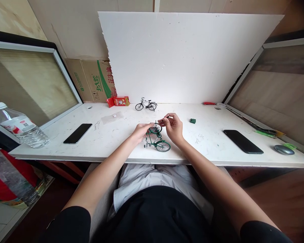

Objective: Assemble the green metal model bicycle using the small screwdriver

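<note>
A green model bicycle stands on the white table in front of me, one spoked wheel toward me and the other farther back. My left hand is closed on it, fingertips at its far wheel. Just above that wheel, my right hand pinches a small, thin, dark piece, whose kind I cannot make out. The fingers partly cover the far wheel. A small green block lies to the right of my right hand.
Behind my hands stands a black model bicycle near a red box and a clear plastic bag. Phones lie left and right. A water bottle leans at far left; a mouse sits at right.
</note>
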Tool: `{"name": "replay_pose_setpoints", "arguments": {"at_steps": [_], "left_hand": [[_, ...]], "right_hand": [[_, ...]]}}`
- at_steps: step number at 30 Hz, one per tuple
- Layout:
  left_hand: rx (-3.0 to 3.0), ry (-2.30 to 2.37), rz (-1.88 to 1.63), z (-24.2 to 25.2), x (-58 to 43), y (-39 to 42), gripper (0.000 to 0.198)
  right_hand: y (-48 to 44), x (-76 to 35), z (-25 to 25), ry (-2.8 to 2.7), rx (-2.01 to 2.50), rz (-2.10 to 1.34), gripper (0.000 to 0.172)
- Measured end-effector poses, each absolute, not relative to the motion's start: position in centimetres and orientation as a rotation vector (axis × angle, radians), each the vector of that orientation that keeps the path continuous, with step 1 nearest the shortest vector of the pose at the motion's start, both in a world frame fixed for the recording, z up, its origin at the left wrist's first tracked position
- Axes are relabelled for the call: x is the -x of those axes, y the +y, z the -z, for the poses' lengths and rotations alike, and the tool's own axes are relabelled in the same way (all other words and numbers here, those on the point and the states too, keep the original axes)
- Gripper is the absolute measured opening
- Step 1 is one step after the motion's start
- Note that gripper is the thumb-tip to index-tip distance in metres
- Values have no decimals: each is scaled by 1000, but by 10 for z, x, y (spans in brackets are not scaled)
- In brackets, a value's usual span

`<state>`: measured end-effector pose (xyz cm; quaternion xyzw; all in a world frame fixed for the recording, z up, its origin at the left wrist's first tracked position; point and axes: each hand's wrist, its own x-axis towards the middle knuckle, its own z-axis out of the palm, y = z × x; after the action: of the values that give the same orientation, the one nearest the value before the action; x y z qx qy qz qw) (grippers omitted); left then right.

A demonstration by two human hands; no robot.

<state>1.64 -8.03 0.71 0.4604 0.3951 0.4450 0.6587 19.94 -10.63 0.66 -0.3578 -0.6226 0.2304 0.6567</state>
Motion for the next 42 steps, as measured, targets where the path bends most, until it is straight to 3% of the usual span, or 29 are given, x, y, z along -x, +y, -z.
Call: {"name": "replay_pose_setpoints", "arguments": {"at_steps": [30,35,42], "left_hand": [[-1089,896,-960,-4,-17,-82,42],[-1110,887,-957,-1,-17,-80,43],[-1122,850,-1026,-10,-15,-82,37]], "right_hand": [[-110,-202,-10,-1556,914,-496,38],[-110,-203,-11,-1617,933,-399,36],[-115,-207,-21,-1746,979,-116,45]]}}
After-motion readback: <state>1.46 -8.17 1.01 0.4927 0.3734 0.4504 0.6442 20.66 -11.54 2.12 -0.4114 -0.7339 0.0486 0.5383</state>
